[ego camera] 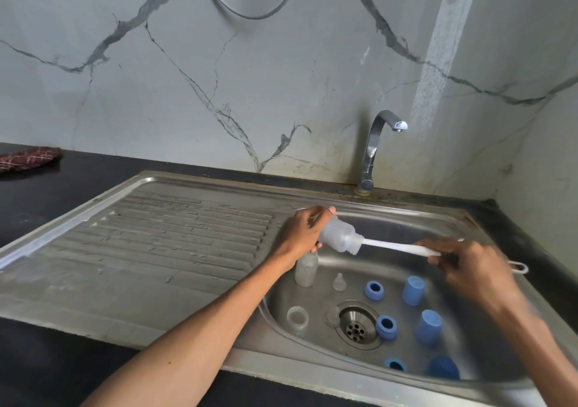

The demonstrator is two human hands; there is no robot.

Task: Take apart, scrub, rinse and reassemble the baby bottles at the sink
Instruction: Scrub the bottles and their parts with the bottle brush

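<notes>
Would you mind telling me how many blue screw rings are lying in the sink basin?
3. One blue ring lies right of the upper teat, one just right of the drain, one by the near wall. The other blue pieces are caps; none looks hidden.

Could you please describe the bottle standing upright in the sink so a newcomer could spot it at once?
Start at the steel sink basin, at its left wall. The upright bottle stands there just below the left hand. Unlike the shorter clear bottle nearer the drain, it is tall.
</notes>
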